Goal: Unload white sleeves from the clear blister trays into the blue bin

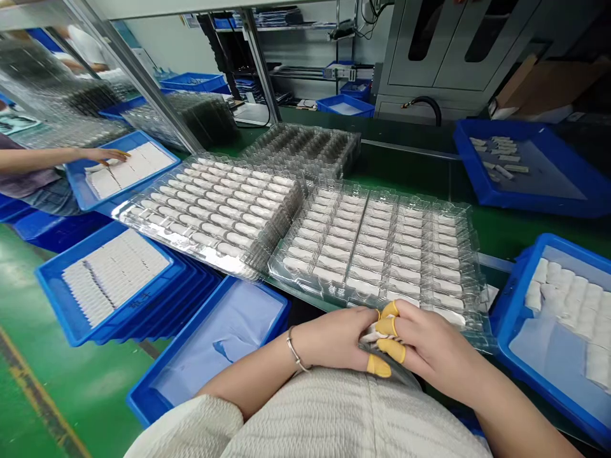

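Beyond your hands, clear trays [191,249] hold white parts [364,270] lying crosswise, right ends slightly nearer you, as your left hand [341,336] and right hand [427,336] grip white pieces [371,333] before your torso, long axis mostly finger-hidden, left of a blue bin [514,305].

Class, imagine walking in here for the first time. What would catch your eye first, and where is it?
Probably the clear trays in the middle, with their neat rows of white pieces. Next, just in front of them, the left hand and right hand, with bright yellow finger covers, meeting around something white, partly hidden. Blue bins flank both sides, above green floor at left.
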Action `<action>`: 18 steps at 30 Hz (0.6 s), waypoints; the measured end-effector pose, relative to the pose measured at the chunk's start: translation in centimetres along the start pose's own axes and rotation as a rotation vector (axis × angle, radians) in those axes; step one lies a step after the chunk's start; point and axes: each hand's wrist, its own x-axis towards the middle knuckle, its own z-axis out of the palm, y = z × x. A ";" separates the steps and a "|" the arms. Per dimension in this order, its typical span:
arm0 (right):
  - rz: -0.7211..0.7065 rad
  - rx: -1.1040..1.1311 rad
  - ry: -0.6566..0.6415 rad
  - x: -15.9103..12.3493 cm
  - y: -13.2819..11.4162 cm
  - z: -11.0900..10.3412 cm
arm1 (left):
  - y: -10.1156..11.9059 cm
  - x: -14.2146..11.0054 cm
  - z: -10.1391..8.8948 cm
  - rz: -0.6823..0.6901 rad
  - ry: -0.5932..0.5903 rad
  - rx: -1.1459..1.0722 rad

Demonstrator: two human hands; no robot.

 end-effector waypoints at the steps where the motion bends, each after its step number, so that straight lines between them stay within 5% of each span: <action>1: 0.004 0.021 -0.015 0.0 0.0 -0.1 | 0.1 0.1 -0.2 0.026 -0.044 -0.094; 7: 0.084 0.007 0.104 0.1 0.1 0.8 | -0.5 1.0 0.7 0.080 0.045 -0.355; 13: 0.159 -0.013 0.165 0.1 0.0 1.9 | -1.2 1.3 1.4 0.034 0.227 -0.190; 18: 0.087 -0.106 0.235 0.3 0.3 2.4 | -1.1 1.2 1.2 0.044 0.220 -0.177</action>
